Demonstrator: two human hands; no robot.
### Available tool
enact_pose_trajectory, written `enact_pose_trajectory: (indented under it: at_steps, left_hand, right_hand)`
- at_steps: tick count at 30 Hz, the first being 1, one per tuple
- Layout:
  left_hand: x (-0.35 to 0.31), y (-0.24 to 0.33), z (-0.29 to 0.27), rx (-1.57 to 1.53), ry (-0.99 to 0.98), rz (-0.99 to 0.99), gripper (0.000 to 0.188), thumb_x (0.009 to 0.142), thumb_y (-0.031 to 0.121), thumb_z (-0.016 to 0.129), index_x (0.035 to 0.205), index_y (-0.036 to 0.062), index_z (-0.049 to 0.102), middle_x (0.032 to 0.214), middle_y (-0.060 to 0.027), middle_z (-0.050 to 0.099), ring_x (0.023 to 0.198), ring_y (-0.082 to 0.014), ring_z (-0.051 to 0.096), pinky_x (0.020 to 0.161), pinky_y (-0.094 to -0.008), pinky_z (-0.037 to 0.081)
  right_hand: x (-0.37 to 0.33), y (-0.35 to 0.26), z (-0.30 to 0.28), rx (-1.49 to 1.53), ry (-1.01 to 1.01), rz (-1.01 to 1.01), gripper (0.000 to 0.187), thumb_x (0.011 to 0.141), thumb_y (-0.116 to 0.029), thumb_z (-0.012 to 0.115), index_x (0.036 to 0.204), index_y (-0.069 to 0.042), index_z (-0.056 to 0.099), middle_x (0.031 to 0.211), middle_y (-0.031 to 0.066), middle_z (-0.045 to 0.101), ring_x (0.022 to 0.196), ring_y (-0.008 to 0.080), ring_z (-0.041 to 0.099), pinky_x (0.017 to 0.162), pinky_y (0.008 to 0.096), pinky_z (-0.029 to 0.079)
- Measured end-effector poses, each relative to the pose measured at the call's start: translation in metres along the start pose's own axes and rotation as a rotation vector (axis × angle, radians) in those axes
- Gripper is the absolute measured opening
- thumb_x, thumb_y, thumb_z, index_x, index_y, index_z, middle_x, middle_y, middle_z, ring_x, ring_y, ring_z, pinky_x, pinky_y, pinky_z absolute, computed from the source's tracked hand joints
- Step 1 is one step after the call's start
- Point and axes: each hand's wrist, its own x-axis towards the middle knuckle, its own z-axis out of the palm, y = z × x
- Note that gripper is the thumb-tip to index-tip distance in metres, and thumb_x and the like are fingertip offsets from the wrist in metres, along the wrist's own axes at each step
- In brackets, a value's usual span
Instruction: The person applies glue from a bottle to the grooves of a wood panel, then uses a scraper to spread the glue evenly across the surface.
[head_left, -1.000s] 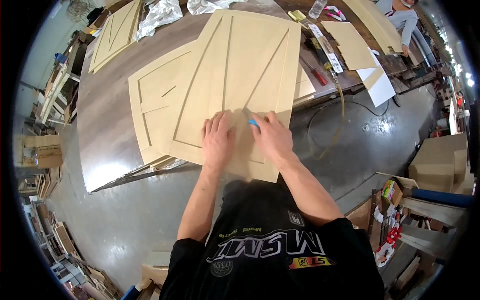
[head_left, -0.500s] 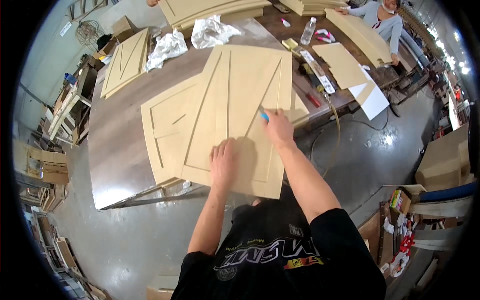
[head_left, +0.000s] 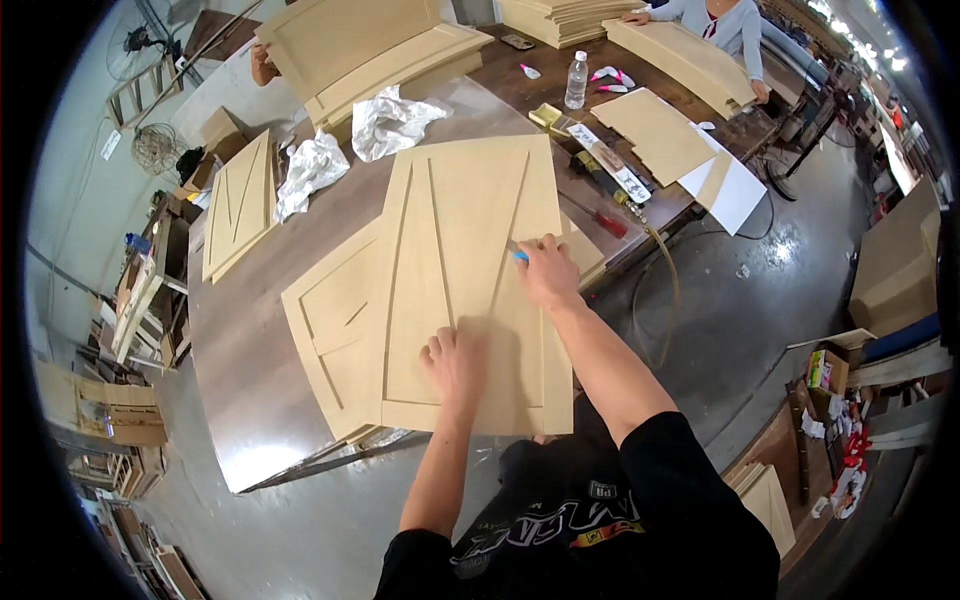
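Observation:
A pale wooden panel (head_left: 465,200) with narrow slanting grooves lies before me, its near edge reaching over the table edge. My right hand (head_left: 548,272) is closed round a small blue-handled tool (head_left: 519,255) at the right slanting groove; the tool's tip is too small to make out. My left hand (head_left: 456,368) rests on the lower middle of the panel, fingers bent and slightly apart, holding nothing. Beneath, to the left, a second grooved panel (head_left: 335,310) sticks out.
Crumpled white sheets (head_left: 312,175) lie on the table (head_left: 235,350) near a leaning panel (head_left: 240,205). Rightward are a plastic bottle (head_left: 576,82), a red-handled tool (head_left: 608,223) and a hose (head_left: 672,290). Another person's hand (head_left: 263,66) holds a tilted board (head_left: 345,45); a second person handles panels (head_left: 680,65).
My view has shifted, and the front panel has turned a little. The left hand's fingers are more bent. At the back left, a board now stands tilted up in the other person's hand.

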Motion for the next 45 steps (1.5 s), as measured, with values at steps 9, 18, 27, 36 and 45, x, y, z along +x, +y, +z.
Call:
enact_pose_trajectory:
  at_steps: [9, 18, 27, 36, 45]
  left_hand:
    - [0.004, -0.003, 0.004, 0.004, -0.018, -0.02, 0.05, 0.087, 0.034, 0.075, 0.132, 0.0135, 0.066, 0.109, -0.0063, 0.06, 0.106, -0.0273, 0.057, 0.097, -0.0498, 0.039]
    - [0.01, 0.013, -0.004, -0.03, -0.058, -0.067, 0.05, 0.087, 0.032, 0.07, 0.133, 0.0116, 0.065, 0.113, -0.0089, 0.06, 0.11, -0.0289, 0.056, 0.101, -0.0514, 0.038]
    - [0.094, 0.053, 0.004, -0.026, -0.277, -0.065, 0.067, 0.087, 0.05, 0.072, 0.137, 0.007, 0.058, 0.125, -0.0156, 0.058, 0.121, -0.0361, 0.053, 0.1, -0.0512, 0.042]
    - [0.175, 0.054, 0.052, -0.075, -0.399, -0.089, 0.057, 0.09, 0.04, 0.074, 0.128, 0.0015, 0.058, 0.128, -0.0191, 0.057, 0.119, -0.0398, 0.056, 0.097, -0.0499, 0.051]
    - [0.179, 0.041, 0.058, -0.156, -0.338, 0.08, 0.051, 0.089, 0.039, 0.074, 0.118, -0.001, 0.061, 0.114, -0.0199, 0.064, 0.104, -0.0397, 0.064, 0.088, -0.0496, 0.054]
  right_hand:
    - [0.058, 0.007, 0.003, -0.003, 0.044, 0.051, 0.035, 0.097, -0.032, 0.064, 0.131, -0.024, 0.067, 0.13, 0.0114, 0.055, 0.119, 0.038, 0.057, 0.093, 0.0513, 0.055]
    - [0.111, 0.019, 0.007, 0.025, -0.003, 0.127, 0.036, 0.097, -0.033, 0.064, 0.132, -0.028, 0.068, 0.134, 0.013, 0.055, 0.122, 0.0409, 0.055, 0.092, 0.0523, 0.056]
    - [0.098, 0.025, 0.01, 0.059, 0.017, 0.077, 0.033, 0.095, -0.034, 0.066, 0.126, -0.024, 0.07, 0.13, 0.0192, 0.06, 0.114, 0.045, 0.063, 0.091, 0.0525, 0.056]
    - [0.096, 0.027, 0.001, 0.18, -0.088, 0.111, 0.035, 0.1, -0.036, 0.057, 0.126, -0.014, 0.068, 0.123, 0.0165, 0.065, 0.116, 0.0369, 0.063, 0.096, 0.0563, 0.05]
    - [0.099, 0.03, 0.01, 0.084, 0.019, 0.147, 0.039, 0.097, -0.027, 0.064, 0.133, -0.015, 0.061, 0.133, 0.0204, 0.055, 0.113, 0.0448, 0.062, 0.092, 0.0529, 0.055]
